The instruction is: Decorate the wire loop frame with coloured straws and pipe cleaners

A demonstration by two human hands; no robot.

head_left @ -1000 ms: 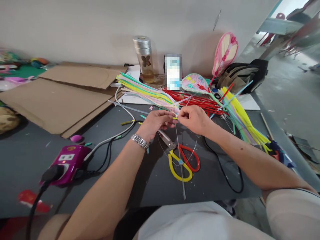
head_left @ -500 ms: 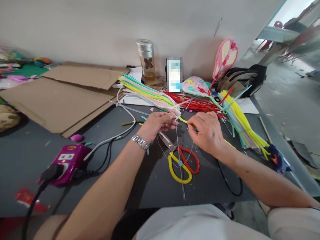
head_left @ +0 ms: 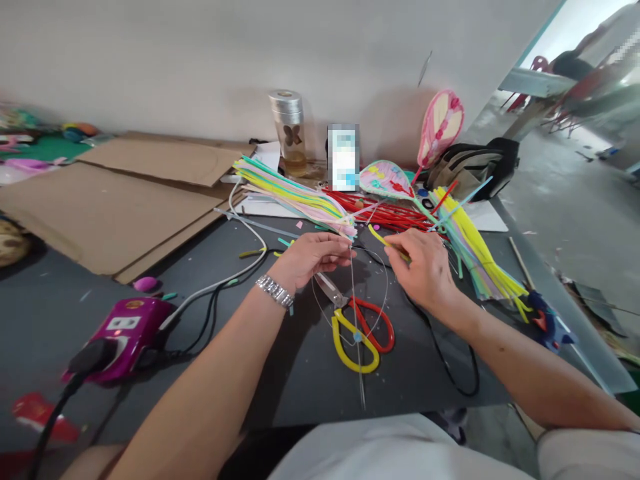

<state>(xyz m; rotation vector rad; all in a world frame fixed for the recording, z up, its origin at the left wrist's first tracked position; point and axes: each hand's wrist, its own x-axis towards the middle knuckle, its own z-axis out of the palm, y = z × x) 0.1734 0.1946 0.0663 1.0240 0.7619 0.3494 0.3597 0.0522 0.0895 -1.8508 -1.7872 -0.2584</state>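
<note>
My left hand (head_left: 313, 257), with a metal watch at the wrist, pinches a thin wire frame (head_left: 353, 293) whose stem runs down towards me over the dark table (head_left: 280, 360). My right hand (head_left: 423, 267) is closed on a yellow plastic strip (head_left: 385, 241) that sticks out up and to the left of its fingers. Scissors with one yellow and one red handle (head_left: 357, 327) lie on the table just below both hands. A fan of pastel strips (head_left: 295, 193) lies just beyond my left hand.
A purple power strip (head_left: 125, 330) with black plug and cables sits at the left. Cardboard sheets (head_left: 115, 200) cover the back left. Red strips (head_left: 390, 207), yellow-green strips (head_left: 475, 247), two decorated fans (head_left: 440, 127), a metal-lidded jar (head_left: 289, 130), a bag (head_left: 475, 163) and a blue glue gun (head_left: 547, 323) lie behind and right.
My right hand has drawn away to the right from my left hand, taking the yellow strip with it. My left hand has stayed on the wire.
</note>
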